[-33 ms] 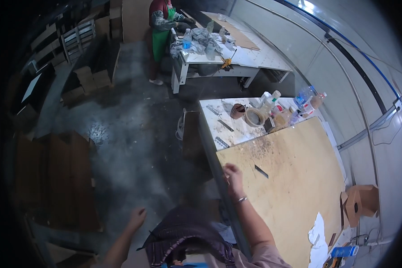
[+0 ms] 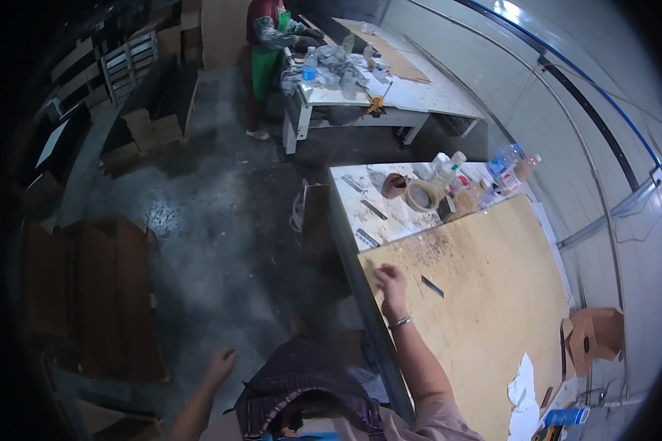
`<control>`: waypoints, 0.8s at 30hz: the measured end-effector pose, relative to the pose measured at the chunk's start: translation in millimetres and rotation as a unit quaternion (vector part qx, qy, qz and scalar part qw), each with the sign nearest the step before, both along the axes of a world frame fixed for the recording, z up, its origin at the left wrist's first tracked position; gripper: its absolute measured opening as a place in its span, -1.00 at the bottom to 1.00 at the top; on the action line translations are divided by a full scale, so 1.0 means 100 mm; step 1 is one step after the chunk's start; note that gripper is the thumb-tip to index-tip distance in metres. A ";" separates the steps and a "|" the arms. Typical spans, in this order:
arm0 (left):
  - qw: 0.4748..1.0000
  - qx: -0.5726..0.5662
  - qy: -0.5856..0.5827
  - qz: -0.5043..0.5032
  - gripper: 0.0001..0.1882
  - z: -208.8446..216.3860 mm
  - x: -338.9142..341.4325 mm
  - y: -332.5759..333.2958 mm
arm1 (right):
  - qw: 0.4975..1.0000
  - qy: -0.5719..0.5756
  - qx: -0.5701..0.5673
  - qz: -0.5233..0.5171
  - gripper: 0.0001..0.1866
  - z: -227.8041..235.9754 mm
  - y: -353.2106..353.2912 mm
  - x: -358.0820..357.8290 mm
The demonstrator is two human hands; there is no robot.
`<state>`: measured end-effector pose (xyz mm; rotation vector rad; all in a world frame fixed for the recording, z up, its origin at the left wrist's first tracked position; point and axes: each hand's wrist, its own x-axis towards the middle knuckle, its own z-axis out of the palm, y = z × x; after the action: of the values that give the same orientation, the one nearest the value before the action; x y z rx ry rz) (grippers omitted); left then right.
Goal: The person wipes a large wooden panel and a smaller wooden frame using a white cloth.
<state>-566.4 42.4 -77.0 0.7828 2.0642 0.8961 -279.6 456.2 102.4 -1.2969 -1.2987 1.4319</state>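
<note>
My right hand is over the left edge of a large tan board, fingers curled in a pinch. Whatever is at its fingertips is too small to make out. To its right a dark narrow blade-like strip lies on the board, apart from the hand. My left hand hangs over the floor, left of the table, with its fingers curled in and nothing visible in them. Between my arms shows a dark purple garment.
Beyond the board, the white tabletop holds dark strips, a brown cup, a round tub and several bottles. A person in a green apron stands at the far table. Brown stacked panels stand at left, an open carton at right.
My right hand has shifted slightly to the right over the board's edge. The left hand has dropped a little and moved slightly left. The strip on the board stays put.
</note>
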 end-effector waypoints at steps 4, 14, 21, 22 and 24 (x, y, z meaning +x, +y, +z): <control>0.976 -0.191 -0.054 0.093 -0.65 -0.14 -0.18 -0.62 | 0.999 0.009 0.031 -0.008 -0.82 -0.20 0.71 -0.60; 0.943 -0.125 -0.064 0.302 -0.63 0.01 -0.16 -0.45 | 0.862 -0.029 -0.186 0.470 -0.93 -1.02 -0.01 -2.71; 0.910 -0.196 -0.084 0.357 -0.68 -0.03 0.00 -0.66 | 0.668 -0.134 -0.228 0.696 -0.86 -0.96 -0.54 -3.78; 0.896 -0.178 -0.100 0.395 -0.70 -0.06 -0.05 -0.74 | 0.643 -0.152 -0.220 0.718 -0.85 -0.93 -0.60 -3.92; 0.844 -0.085 -0.135 0.511 -0.75 -0.11 -0.25 -0.91 | 0.622 -0.164 -0.239 0.728 -0.82 -1.02 -0.67 -4.18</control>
<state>-591.0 -48.8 -87.6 -0.6274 2.1983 1.2328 -697.4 389.0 0.4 -0.5564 -2.6071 2.8493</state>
